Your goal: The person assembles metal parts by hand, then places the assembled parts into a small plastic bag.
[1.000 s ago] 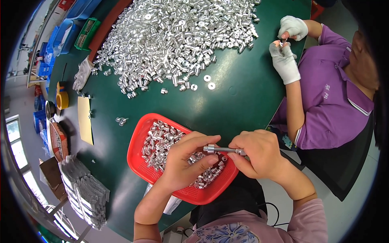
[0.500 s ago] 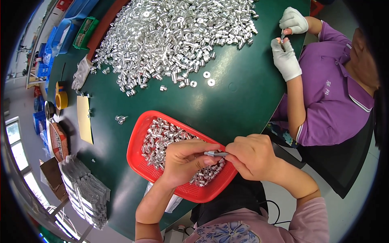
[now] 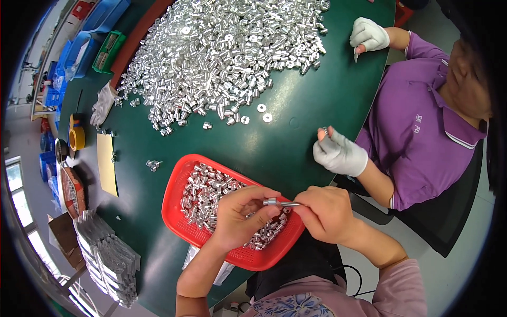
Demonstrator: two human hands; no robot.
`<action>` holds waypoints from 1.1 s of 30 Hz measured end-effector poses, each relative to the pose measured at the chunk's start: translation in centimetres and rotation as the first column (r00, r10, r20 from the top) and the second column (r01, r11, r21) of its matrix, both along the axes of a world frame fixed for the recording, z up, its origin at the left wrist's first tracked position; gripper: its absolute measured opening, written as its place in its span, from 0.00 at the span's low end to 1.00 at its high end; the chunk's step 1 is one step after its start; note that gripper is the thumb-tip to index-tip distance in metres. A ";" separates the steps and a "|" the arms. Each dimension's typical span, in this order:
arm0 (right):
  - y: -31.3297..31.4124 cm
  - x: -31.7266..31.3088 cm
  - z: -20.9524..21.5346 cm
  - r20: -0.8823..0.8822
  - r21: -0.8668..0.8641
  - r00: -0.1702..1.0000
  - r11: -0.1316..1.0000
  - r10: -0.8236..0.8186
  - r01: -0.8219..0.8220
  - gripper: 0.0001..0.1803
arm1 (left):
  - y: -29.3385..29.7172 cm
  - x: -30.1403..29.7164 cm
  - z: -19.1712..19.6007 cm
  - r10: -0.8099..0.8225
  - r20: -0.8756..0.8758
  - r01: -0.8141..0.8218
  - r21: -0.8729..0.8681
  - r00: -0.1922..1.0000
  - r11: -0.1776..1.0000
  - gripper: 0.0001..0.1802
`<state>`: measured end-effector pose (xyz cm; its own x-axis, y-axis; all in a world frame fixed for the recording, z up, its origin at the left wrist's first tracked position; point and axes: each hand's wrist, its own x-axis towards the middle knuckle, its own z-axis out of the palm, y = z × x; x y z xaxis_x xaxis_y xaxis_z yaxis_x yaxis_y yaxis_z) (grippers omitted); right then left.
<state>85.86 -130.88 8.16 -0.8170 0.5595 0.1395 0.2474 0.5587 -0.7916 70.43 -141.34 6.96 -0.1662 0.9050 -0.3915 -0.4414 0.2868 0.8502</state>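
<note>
Over the red plastic basket, my left hand pinches a small silver cylindrical metal part between thumb and fingertips. From the right, my right hand grips a thin metal rod, its far end meeting the part. Whether the rod sits inside a hole there, I cannot tell. Beneath my hands, many loose metal parts of a similar kind fill the basket, and my left hand hides some of them.
A big heap of silver metal parts covers the far green table. At right, a co-worker's gloved hand reaches toward the basket. Left lie a beige card, yellow tape, a glove and stacked plastic packs.
The co-worker's hands have parted, the nearer one coming down toward the basket. More of the rod shows between my hands, which stay close to the same place. The view has shifted slightly.
</note>
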 end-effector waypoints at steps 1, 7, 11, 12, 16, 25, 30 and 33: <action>-0.2 0.5 -0.2 -0.030 -0.098 0.997 0.993 -0.070 0.067 0.04 | 0.1 -0.1 0.0 -0.002 0.004 0.002 0.002 1.000 1.000 0.13; -2.1 3.4 -1.3 0.068 -0.339 0.963 0.901 -0.262 0.269 0.03 | 3.5 -0.4 0.0 0.000 -0.861 0.123 0.073 0.509 0.990 0.13; -3.6 3.6 -1.1 0.088 -0.340 0.971 0.910 -0.221 0.238 0.02 | 6.2 0.3 -2.0 -0.142 -0.972 0.220 -0.100 0.187 0.970 0.09; -3.9 3.5 -1.0 0.076 -0.357 0.970 0.902 -0.231 0.242 0.02 | 6.6 0.3 -2.6 -0.134 -0.981 0.204 -0.104 0.141 0.973 0.10; -4.1 4.1 -1.3 0.051 -0.348 0.967 0.903 -0.250 0.251 0.02 | 8.0 0.5 -4.6 -0.142 -0.989 0.178 -0.132 0.048 0.975 0.10; -4.1 5.4 -2.1 0.157 -0.374 0.937 0.860 -0.311 0.348 0.03 | 9.2 2.4 -6.2 -0.458 -0.889 0.295 -0.437 0.003 0.849 0.17; -3.8 6.3 -2.5 0.165 -0.340 0.907 0.840 -0.388 0.422 0.04 | 10.6 3.5 -5.8 -0.127 -0.992 0.401 -0.117 -0.001 0.909 0.17; -3.5 6.5 -2.3 0.119 -0.317 0.891 0.833 -0.439 0.453 0.05 | 11.6 4.9 -6.7 -0.109 -0.993 0.531 -0.118 -0.048 0.839 0.13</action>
<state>92.32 -134.34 5.84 -0.4686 0.8716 -0.1437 0.4419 0.0904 -0.8925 75.29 -129.79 0.31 0.1569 0.9863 0.0514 0.8929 -0.1639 0.4193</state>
